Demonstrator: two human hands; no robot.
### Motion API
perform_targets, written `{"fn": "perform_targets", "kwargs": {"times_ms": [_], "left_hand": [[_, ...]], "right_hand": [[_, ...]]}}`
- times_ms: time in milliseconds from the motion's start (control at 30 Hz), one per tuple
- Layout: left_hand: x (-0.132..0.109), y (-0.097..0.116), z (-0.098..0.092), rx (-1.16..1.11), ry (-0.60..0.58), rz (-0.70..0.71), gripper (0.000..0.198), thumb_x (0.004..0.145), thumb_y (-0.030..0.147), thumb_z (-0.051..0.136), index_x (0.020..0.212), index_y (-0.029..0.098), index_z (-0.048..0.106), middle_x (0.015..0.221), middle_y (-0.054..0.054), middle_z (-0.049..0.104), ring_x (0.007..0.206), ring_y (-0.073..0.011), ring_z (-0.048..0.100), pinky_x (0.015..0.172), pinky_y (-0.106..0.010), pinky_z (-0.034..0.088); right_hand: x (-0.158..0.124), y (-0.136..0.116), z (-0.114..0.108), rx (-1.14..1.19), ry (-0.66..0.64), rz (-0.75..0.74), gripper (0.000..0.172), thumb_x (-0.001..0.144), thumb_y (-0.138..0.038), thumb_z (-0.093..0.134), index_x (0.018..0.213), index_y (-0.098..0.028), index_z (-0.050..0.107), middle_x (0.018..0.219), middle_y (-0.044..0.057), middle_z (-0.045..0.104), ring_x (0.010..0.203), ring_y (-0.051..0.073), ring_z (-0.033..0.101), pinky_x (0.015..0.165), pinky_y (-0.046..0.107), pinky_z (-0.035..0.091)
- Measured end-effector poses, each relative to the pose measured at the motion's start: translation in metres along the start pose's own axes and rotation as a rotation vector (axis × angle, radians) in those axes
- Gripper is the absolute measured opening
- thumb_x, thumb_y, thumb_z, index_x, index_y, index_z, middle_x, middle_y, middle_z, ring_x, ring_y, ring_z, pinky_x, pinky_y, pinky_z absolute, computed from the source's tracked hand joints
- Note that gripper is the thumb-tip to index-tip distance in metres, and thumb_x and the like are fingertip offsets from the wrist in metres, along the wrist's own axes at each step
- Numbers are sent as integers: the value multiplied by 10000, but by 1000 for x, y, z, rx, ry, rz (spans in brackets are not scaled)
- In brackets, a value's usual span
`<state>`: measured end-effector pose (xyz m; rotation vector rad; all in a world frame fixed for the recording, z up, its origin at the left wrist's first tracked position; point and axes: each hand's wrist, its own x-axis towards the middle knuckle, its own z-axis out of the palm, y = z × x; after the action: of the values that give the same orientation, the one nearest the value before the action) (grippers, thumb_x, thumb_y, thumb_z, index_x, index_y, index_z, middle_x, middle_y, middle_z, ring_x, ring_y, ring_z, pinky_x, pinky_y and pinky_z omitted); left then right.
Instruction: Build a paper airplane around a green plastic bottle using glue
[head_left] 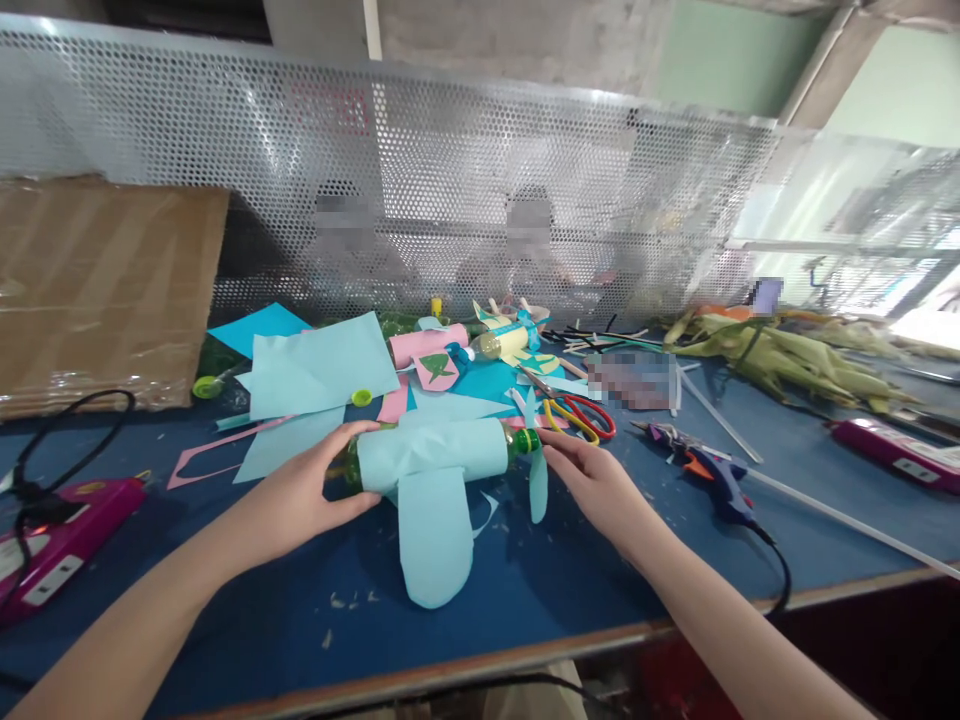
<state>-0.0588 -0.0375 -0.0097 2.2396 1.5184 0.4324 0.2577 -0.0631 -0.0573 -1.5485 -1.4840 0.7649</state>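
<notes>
A green plastic bottle (pixel 345 466) lies sideways above the blue table, wrapped in light blue paper (pixel 435 450) like a toy airplane. A rounded paper wing (pixel 436 540) points toward me, and another piece spreads on the far side. My left hand (pixel 319 490) grips the bottle's base end, thumb near and fingers over the far side. On the green cap (pixel 528 440) sits a light blue paper propeller (pixel 538 485). My right hand (pixel 592 480) has its fingertips together at the propeller's middle, touching it; the exact contact is partly hidden.
Beyond the bottle lie paper sheets (pixel 322 365), scissors (pixel 574 418) and two other bottle planes, pink (pixel 431 345) and yellow (pixel 510 342). A glue gun (pixel 712 475) is at right, with corn husks (pixel 772 360) behind. Magenta power strips (pixel 82 530) flank the table; a perforated metal screen (pixel 465 190) stands behind.
</notes>
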Motion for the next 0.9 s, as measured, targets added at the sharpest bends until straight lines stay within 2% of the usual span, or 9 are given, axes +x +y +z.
{"fn": "perform_targets", "kwargs": {"times_ms": [133,267,400,633,700,833,900], "left_hand": [[2,0,-2,-14,-9,10,698,739,600,591,1361,353,391,1364,-12,537,1190,-316,543,920,-377,484],[3,-1,-2,-15,-8,28,750,745,603,594,1408,352,348,1415,-21,481,1220,-333,515,944,-410,469],[3,-1,-2,-27,0,31,767,735,608,600,1412,341,357,1405,-16,493,1216,-326,521,934,-384,482],[2,3,-4,-10,-26,9,708,743,597,598,1376,357,394,1366,-14,536,1209,-324,528,925,-390,490],[0,0,-4,-25,-34,10,730,746,585,607,1394,364,355,1401,-29,497,1215,-328,521,946,-415,475],[-1,-10,-2,-102,-47,-2,886,724,593,634,1454,374,184,1520,-55,306,1237,-326,496,933,-420,488],[0,-7,-5,-96,19,4,864,721,617,618,1443,349,227,1516,-70,302,1211,-332,511,914,-426,498]], "right_hand": [[0,-1,-1,-3,4,-27,398,831,-334,485,1149,-183,671,1008,61,736,1017,273,641,922,405,472],[0,-1,-1,-19,-1,-13,411,833,-346,469,1146,-178,675,903,55,751,1032,278,636,909,400,479],[0,-2,-1,-21,18,-2,421,818,-358,481,1135,-162,676,1048,86,725,1029,277,639,900,396,480],[1,1,2,8,19,-13,422,817,-391,486,1131,-163,653,1094,91,703,1062,268,623,923,391,466],[2,5,5,71,28,-13,403,816,-385,503,1128,-172,642,1112,89,695,1056,258,627,915,388,479],[4,9,7,135,34,12,361,801,-364,537,1101,-195,643,1114,79,695,1043,250,638,908,394,499],[4,10,7,129,40,6,335,796,-367,544,1065,-201,654,1110,76,698,1039,249,640,919,397,495]]}}
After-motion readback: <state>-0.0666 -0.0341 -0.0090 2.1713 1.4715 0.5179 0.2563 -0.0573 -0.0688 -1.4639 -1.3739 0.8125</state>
